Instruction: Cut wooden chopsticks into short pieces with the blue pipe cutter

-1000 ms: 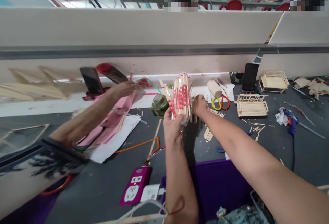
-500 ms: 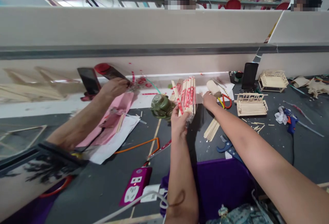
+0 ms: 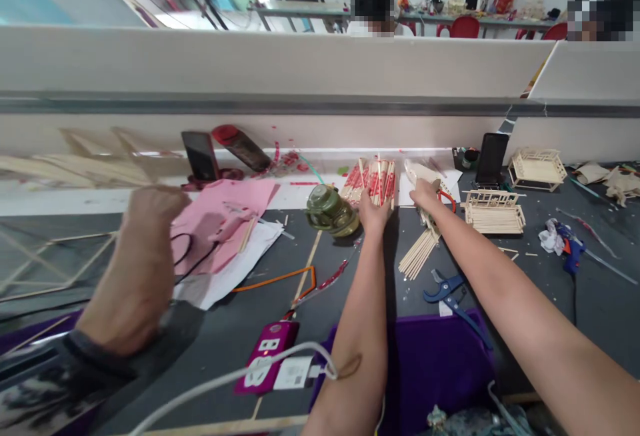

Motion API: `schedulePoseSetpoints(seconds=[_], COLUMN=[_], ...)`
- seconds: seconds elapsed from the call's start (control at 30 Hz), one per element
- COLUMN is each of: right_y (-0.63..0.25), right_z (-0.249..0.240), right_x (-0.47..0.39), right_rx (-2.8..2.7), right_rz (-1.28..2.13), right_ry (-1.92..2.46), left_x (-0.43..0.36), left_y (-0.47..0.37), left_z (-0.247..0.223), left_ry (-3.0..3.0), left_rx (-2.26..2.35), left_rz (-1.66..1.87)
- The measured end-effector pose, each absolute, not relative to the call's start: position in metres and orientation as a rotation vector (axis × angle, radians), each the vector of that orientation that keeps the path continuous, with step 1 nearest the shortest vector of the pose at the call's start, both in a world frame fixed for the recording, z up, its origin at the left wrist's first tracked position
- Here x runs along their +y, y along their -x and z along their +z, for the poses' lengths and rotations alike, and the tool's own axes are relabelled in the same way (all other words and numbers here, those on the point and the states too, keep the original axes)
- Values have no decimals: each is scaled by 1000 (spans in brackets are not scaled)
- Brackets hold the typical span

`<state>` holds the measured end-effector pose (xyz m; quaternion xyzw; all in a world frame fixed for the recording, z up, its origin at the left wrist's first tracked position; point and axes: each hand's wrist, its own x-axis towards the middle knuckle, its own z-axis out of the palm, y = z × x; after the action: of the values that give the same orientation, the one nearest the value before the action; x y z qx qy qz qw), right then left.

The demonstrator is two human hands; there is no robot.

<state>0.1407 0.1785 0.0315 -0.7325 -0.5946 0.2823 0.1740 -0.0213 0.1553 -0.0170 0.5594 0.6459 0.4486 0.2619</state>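
My left hand (image 3: 375,212) is closed around the lower end of a bundle of wooden chopsticks (image 3: 382,179) in red-printed wrappers, low over the white strip at the back of the table. More red-and-white wrapped sticks (image 3: 353,186) lie beside it. To the right, my right hand (image 3: 424,195) is closed on what looks like a crumpled clear plastic wrapper (image 3: 411,171), its fingers partly hidden. Below that hand, bare thin wooden sticks (image 3: 419,255) lie fanned out. A green-lidded jar (image 3: 331,211) stands just left of my left hand.
Blue cutters (image 3: 453,296), a purple power strip (image 3: 267,356) and a glue gun (image 3: 570,246) lie on the dark table. Small stick-built furniture models (image 3: 494,213) stand at right. Another person's arm (image 3: 135,269) reaches in at left over pink paper (image 3: 225,216).
My left hand has lowered the chopstick bundle toward the back strip. My right hand has shifted slightly, with clear plastic now showing at it. The other person's hand has drawn back left from the dark bottle.
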Motion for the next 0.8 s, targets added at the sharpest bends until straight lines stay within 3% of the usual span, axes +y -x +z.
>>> schedulePoseSetpoints(seconds=[0.13, 0.37, 0.5, 0.63, 0.73, 0.8], right_y=[-133, -123, -124, -140, -159, -171], right_z=[22, 34, 52, 66, 74, 77], right_x=[167, 145, 124, 97, 74, 58], right_rx=[-1610, -1373, -1252, -1157, -1058, -1024], right_rz=[890, 1217, 1306, 1324, 1262, 1186], right_ry=[2009, 1703, 1514, 1344, 1100, 1001], left_x=[164, 163, 160, 137, 116, 107], left_y=[11, 18, 22, 16, 6, 0], left_z=[-10, -5, 4, 6, -1, -8], left_ry=[-1588, -1842, -1839, -1590, -1400, -1384], left_rx=[1891, 2032, 1922, 1474, 1223, 1294], left_rz=[1191, 807, 1005, 1303, 1306, 1285])
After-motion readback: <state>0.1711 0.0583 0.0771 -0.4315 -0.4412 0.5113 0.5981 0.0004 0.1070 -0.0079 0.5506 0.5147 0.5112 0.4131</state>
